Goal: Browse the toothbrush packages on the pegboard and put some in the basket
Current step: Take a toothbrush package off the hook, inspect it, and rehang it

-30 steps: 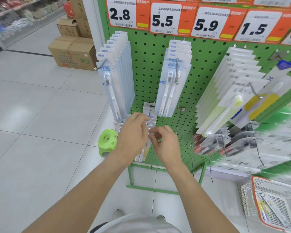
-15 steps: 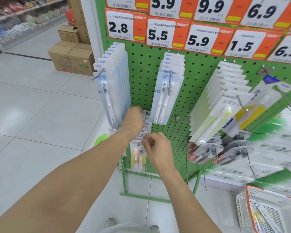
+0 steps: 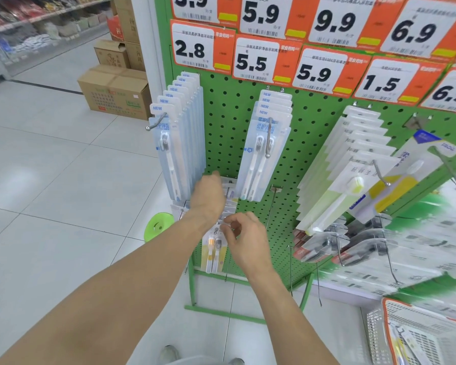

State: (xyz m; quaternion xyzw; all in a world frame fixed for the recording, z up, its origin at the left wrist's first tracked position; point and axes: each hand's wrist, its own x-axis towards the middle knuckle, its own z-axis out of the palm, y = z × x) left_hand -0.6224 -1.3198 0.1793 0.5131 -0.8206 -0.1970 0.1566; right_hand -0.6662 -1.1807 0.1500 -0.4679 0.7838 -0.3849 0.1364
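Note:
A low hook on the green pegboard carries a row of white-and-yellow toothbrush packages. My left hand reaches over the back of that row and lies on the package tops, with its fingers hidden behind the hand. My right hand pinches the top of the front package between thumb and forefinger, at the hook's tip. The white mesh basket with an orange rim sits at the lower right on the floor and holds a few packages.
Blue single-brush packages and twin packs hang above my hands; pale green packs hang to the right. Bare metal hooks jut out beside my right hand. A green stool and cardboard boxes stand left of the rack.
My left hand has moved from the front of the row up and back toward the pegboard. My right hand has stayed at the front package. The camera has tilted up.

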